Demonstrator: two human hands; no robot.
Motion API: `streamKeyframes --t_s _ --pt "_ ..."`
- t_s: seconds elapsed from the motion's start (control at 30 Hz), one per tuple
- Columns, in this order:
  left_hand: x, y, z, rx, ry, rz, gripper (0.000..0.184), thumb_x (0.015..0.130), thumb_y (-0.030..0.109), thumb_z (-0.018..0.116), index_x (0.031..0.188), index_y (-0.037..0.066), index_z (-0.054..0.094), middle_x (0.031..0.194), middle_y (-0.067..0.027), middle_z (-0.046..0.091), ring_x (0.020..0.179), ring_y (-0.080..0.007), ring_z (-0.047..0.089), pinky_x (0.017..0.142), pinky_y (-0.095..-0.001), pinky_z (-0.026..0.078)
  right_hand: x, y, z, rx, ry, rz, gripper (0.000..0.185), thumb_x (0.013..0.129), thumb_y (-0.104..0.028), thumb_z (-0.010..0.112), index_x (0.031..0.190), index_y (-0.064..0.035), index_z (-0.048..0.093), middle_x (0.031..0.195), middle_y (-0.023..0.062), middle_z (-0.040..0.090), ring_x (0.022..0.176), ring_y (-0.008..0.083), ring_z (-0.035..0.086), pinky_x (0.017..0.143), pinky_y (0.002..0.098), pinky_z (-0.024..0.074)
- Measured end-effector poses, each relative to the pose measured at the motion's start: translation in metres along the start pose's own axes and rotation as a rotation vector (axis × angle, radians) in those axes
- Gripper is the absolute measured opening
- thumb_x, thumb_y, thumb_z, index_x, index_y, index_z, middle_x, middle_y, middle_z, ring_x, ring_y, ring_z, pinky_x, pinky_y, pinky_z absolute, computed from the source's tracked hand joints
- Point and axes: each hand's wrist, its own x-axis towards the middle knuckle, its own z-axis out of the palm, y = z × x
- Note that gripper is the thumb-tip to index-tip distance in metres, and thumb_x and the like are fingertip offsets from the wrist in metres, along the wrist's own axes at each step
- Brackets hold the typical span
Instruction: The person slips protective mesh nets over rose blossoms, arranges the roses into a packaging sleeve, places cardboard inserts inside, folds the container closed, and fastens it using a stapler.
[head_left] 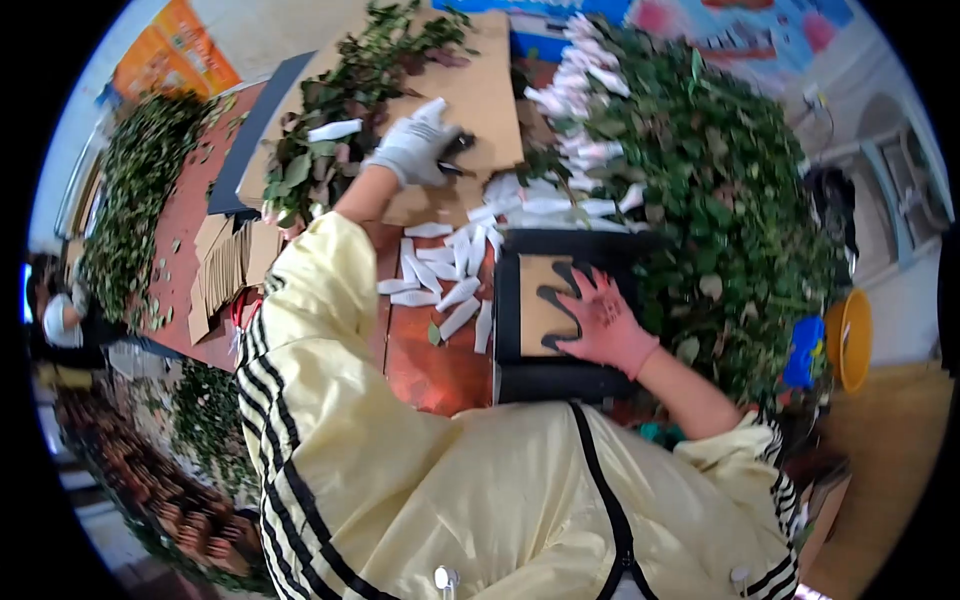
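My left hand [412,148], in a white glove, reaches over a brown cardboard sheet [490,90]. Its fingers are curled by a small dark thing [458,148], too blurred to name. Beside it lie leafy flower stems [335,90], one with a white sleeve [335,130]. My right hand [606,318], in a pink glove with dark fingertips, lies flat with fingers spread on a cardboard piece [540,280] inside a black frame or box [508,310]. White mesh sleeves [460,293] are scattered on the red tabletop [430,365] between my hands.
A big heap of leafy stems [710,200] rises on the right, with white-sleeved blooms [575,90] along its left side. Folded cardboard pieces [225,270] stand at left, near more foliage [140,200]. An orange basin [850,340] is far right. Another person [62,315] is at far left.
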Motion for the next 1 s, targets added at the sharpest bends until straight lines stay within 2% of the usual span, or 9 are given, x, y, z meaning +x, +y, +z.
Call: streamKeyframes --t_s 0.07,0.13,0.2,0.23,0.27,0.33,0.43,0.63,1.0 --pt "-0.01 0.011 -0.018 -0.189 0.173 -0.003 0.063 0.056 0.029 0.077 0.111 0.006 0.055 0.115 -0.0208 0.057 0.105 -0.0456 0.053 0.09 -0.0416 0.046 -0.001 0.005 0.014 -0.016 0.12 -0.04 0.067 0.07 -0.054 0.066 0.124 -0.0166 0.055 0.137 0.0202 0.038 0.126 0.044 0.034 0.104 0.0507 0.028" --pt "-0.034 0.031 -0.034 -0.369 0.506 -0.131 0.058 0.062 0.017 0.078 0.113 0.004 0.052 0.111 -0.0174 0.059 0.096 -0.0383 0.06 0.085 -0.0381 0.05 0.001 0.003 0.002 -0.002 0.014 -0.022 0.069 0.07 -0.054 0.066 0.126 -0.0152 0.054 0.138 0.0205 0.036 0.127 0.0444 0.033 0.105 0.0509 0.0274" --pt "-0.065 0.053 -0.029 -1.264 0.628 -0.413 0.054 0.071 0.004 0.073 0.118 0.004 0.047 0.108 -0.0112 0.06 0.095 -0.0264 0.062 0.085 -0.0354 0.051 0.002 0.002 0.0 0.01 -0.048 0.002 0.069 0.072 -0.054 0.065 0.128 -0.0156 0.052 0.14 0.0206 0.035 0.128 0.0447 0.033 0.105 0.051 0.0269" --pt "-0.076 0.073 -0.022 -1.572 0.86 -0.508 0.051 0.077 -0.006 0.065 0.122 0.006 0.044 0.105 -0.0049 0.058 0.097 -0.0177 0.059 0.086 -0.0337 0.052 0.001 0.003 0.003 0.041 -0.038 -0.001 0.07 0.072 -0.054 0.065 0.127 -0.0128 0.053 0.14 0.0213 0.034 0.128 0.045 0.031 0.107 0.0509 0.0244" --pt "-0.087 0.087 -0.018 -1.945 1.0 -0.542 0.047 0.079 -0.009 0.06 0.121 0.006 0.046 0.104 -0.0066 0.058 0.099 -0.02 0.058 0.089 -0.0371 0.051 0.001 0.003 0.004 0.067 -0.026 -0.004 0.07 0.072 -0.054 0.065 0.126 -0.0099 0.054 0.14 0.022 0.033 0.129 0.0452 0.029 0.108 0.0507 0.0219" --pt "-0.111 0.099 0.007 -2.229 0.936 -0.638 0.043 0.082 -0.007 0.056 0.122 0.008 0.047 0.108 -0.0092 0.059 0.103 -0.0221 0.057 0.092 -0.0407 0.049 0.0 0.002 0.002 0.061 -0.029 -0.011 0.07 0.072 -0.054 0.064 0.126 -0.0099 0.054 0.14 0.0218 0.033 0.129 0.0453 0.029 0.108 0.0508 0.0221" --pt "-0.125 0.126 0.052 -2.356 1.023 -0.789 0.032 0.085 0.003 0.057 0.117 0.006 0.055 0.111 -0.0104 0.062 0.107 -0.0278 0.058 0.096 -0.0501 0.043 0.001 0.0 -0.002 0.051 -0.06 0.001 0.07 0.073 -0.053 0.064 0.127 -0.0106 0.053 0.141 0.0215 0.031 0.129 0.0453 0.029 0.108 0.0516 0.0226" --pt "-0.119 0.158 0.051 -2.462 1.172 -0.676 0.038 0.082 -0.001 0.056 0.12 0.005 0.053 0.117 -0.0126 0.058 0.113 -0.0316 0.054 0.101 -0.0498 0.04 -0.001 0.003 0.008 0.065 0.016 -0.018 0.069 0.073 -0.052 0.065 0.129 -0.0138 0.051 0.142 0.0212 0.03 0.131 0.0458 0.028 0.109 0.0526 0.0215" --pt "-0.103 0.154 0.067 -2.611 1.147 -0.407 0.052 0.077 -0.007 0.049 0.127 0.01 0.05 0.126 -0.0128 0.055 0.122 -0.0341 0.048 0.106 -0.0523 0.036 0.001 0.003 0.01 0.046 0.023 -0.009 0.069 0.075 -0.057 0.06 0.129 -0.0156 0.051 0.142 0.0203 0.032 0.129 0.044 0.03 0.109 0.0495 0.0222"
